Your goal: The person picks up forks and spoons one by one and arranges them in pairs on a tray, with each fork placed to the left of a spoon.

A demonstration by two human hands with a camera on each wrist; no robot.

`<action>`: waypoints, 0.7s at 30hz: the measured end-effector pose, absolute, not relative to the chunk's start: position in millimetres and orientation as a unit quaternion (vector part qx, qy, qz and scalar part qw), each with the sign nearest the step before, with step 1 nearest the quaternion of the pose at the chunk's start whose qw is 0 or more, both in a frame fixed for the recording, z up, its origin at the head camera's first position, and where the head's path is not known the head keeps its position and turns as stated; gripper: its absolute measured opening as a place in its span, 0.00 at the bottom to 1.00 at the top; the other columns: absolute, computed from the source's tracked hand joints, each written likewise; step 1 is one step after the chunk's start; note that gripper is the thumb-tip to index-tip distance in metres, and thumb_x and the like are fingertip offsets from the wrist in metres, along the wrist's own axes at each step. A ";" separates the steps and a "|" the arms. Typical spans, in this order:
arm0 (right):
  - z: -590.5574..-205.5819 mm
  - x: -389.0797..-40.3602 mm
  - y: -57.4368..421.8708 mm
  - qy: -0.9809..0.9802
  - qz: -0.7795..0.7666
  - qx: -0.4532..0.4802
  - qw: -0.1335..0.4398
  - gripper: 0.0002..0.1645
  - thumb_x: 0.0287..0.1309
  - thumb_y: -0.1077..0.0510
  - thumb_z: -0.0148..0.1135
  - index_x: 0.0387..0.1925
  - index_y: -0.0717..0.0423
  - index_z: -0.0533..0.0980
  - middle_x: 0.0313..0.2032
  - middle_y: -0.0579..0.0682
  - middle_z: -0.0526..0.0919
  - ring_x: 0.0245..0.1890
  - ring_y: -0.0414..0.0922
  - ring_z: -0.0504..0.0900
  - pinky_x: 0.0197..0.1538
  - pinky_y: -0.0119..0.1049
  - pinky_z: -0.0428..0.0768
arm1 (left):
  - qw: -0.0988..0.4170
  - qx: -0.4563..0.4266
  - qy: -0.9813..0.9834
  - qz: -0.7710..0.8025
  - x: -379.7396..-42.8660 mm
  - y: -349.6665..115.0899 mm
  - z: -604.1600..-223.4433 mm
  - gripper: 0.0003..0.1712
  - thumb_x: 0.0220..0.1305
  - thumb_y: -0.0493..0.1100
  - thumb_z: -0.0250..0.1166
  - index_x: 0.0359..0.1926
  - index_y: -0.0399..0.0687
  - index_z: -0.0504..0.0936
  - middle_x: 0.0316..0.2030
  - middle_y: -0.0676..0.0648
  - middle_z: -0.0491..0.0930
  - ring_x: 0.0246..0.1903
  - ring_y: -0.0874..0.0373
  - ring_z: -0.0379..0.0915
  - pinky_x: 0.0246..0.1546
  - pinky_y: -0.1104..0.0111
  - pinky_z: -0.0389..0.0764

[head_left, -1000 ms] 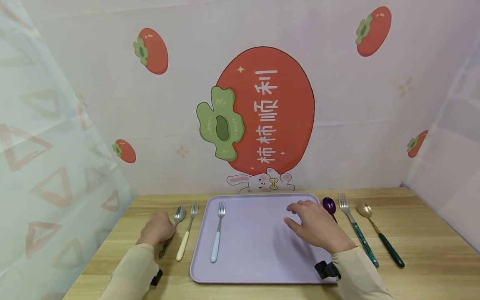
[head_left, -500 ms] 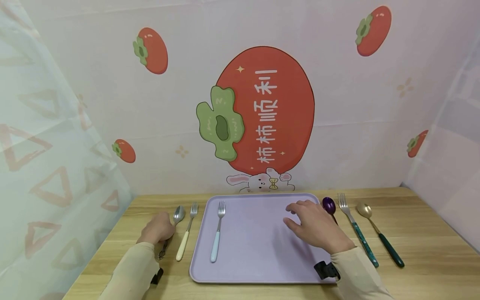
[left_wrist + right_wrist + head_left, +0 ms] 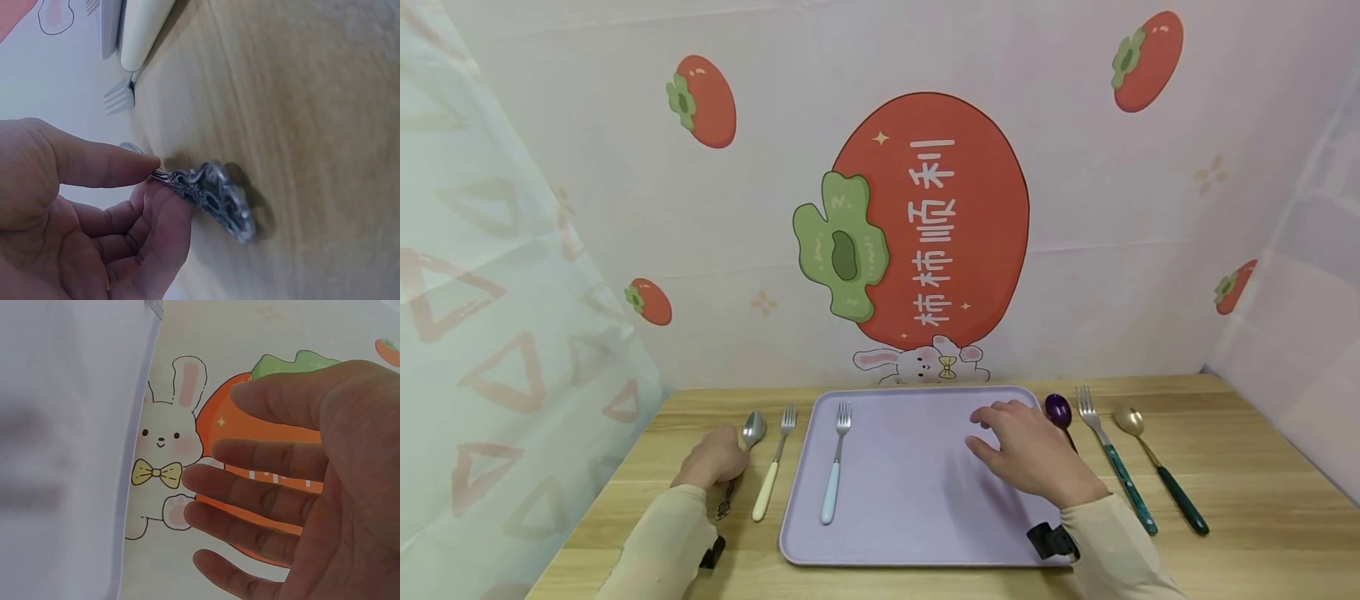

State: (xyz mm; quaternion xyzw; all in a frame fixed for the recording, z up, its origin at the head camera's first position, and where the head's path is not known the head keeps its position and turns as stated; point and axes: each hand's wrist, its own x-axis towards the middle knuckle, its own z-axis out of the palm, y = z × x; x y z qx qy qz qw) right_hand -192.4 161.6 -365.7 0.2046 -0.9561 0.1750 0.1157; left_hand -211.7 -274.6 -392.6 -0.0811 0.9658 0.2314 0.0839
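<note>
At the left of the table my left hand [image 3: 711, 458] pinches a silver spoon [image 3: 753, 428] between thumb and fingers. In the left wrist view the spoon's ornate openwork handle [image 3: 215, 199] sticks out past the fingertips, close over the wood. A cream-handled fork [image 3: 768, 487] lies just right of that spoon. My right hand [image 3: 1033, 450] hovers over the right part of the lilac tray [image 3: 917, 517], fingers spread and relaxed, holding nothing. A fork with a light blue handle [image 3: 831, 492] lies on the tray's left side.
Right of the tray lie a purple spoon [image 3: 1058, 410], partly hidden by my right hand, a fork with a teal handle [image 3: 1126, 483], and a gold spoon with a dark green handle [image 3: 1180, 497]. A printed cloth wall [image 3: 760, 208] rises behind the table.
The silver spoon's bowl has shifted slightly left in my left hand's grip. My right hand has barely moved, and the other cutlery and the tray lie as before.
</note>
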 end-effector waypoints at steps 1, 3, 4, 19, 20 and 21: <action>-365.7 -192.2 161.6 -0.956 0.175 0.204 0.115 0.15 0.61 0.49 0.70 0.47 0.51 0.84 0.43 0.46 0.85 0.51 0.53 0.81 0.52 0.55 0.79 | 0.083 -0.081 0.966 0.232 -211.0 -274.3 -391.7 0.09 0.63 0.33 0.53 0.25 0.42 0.67 0.17 0.46 0.69 0.14 0.59 0.61 0.15 0.71 0.63; -365.4 -191.8 161.5 -0.956 0.176 0.204 0.114 0.15 0.61 0.49 0.70 0.47 0.51 0.84 0.43 0.46 0.85 0.51 0.53 0.81 0.52 0.56 0.79 | 0.084 -0.082 0.965 0.233 -209.7 -273.7 -389.7 0.08 0.63 0.33 0.53 0.26 0.42 0.67 0.18 0.47 0.68 0.14 0.59 0.61 0.16 0.71 0.63; -365.3 -191.7 161.5 -0.956 0.177 0.204 0.114 0.15 0.61 0.49 0.70 0.47 0.51 0.84 0.43 0.46 0.85 0.52 0.53 0.81 0.52 0.56 0.79 | 0.085 -0.083 0.965 0.235 -208.8 -273.3 -388.4 0.07 0.63 0.33 0.53 0.27 0.41 0.68 0.18 0.47 0.68 0.14 0.59 0.61 0.16 0.71 0.63; -363.7 -190.1 160.1 -0.958 0.177 0.197 0.109 0.16 0.61 0.49 0.71 0.47 0.50 0.84 0.44 0.47 0.85 0.53 0.54 0.80 0.53 0.57 0.79 | 0.074 -0.050 0.966 0.241 -204.4 -262.7 -367.4 0.06 0.59 0.30 0.49 0.26 0.40 0.70 0.17 0.50 0.66 0.14 0.63 0.54 0.15 0.73 0.60; -363.8 -190.0 160.1 -0.958 0.176 0.197 0.109 0.16 0.61 0.49 0.70 0.47 0.50 0.84 0.44 0.47 0.85 0.53 0.54 0.80 0.53 0.57 0.78 | 0.071 -0.047 0.967 0.240 -204.0 -261.6 -366.1 0.09 0.59 0.31 0.49 0.24 0.43 0.69 0.17 0.51 0.65 0.14 0.63 0.54 0.15 0.73 0.60; -363.7 -190.0 160.1 -0.958 0.176 0.198 0.109 0.16 0.61 0.49 0.70 0.47 0.50 0.84 0.44 0.47 0.85 0.53 0.54 0.80 0.53 0.57 0.78 | 0.067 -0.043 0.968 0.239 -203.6 -260.4 -364.8 0.11 0.60 0.31 0.49 0.22 0.45 0.68 0.16 0.52 0.64 0.14 0.63 0.54 0.14 0.73 0.59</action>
